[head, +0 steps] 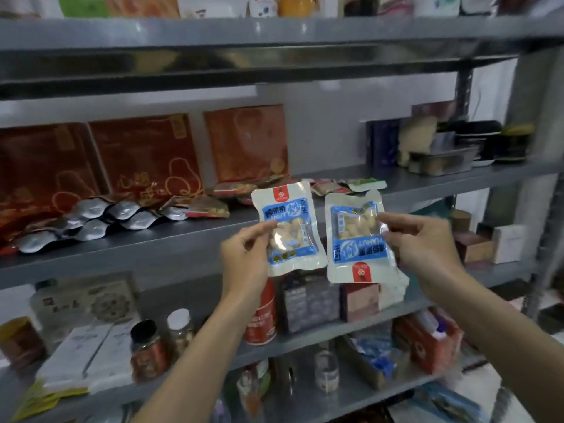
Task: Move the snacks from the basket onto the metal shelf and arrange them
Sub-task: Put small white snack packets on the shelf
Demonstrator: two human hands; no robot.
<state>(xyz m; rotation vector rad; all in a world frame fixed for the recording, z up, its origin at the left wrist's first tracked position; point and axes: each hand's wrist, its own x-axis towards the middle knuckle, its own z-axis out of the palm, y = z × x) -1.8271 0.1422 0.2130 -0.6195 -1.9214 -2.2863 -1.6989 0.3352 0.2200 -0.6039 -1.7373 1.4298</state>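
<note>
My left hand pinches a white and blue peanut snack packet, held upright in front of the grey metal shelf. My right hand pinches a second peanut packet, turned upside down, with more white packets stacked behind it. Both packets hang side by side just before the shelf's front edge. On the shelf lie silver and red snack sachets in a row, and a few loose packets further right. The basket is not in view.
Red gift boxes lean against the back wall of the middle shelf. Dark tins and a clear container stand at its right end. The shelf below holds jars, a red can and boxes. The upright post stands at the right.
</note>
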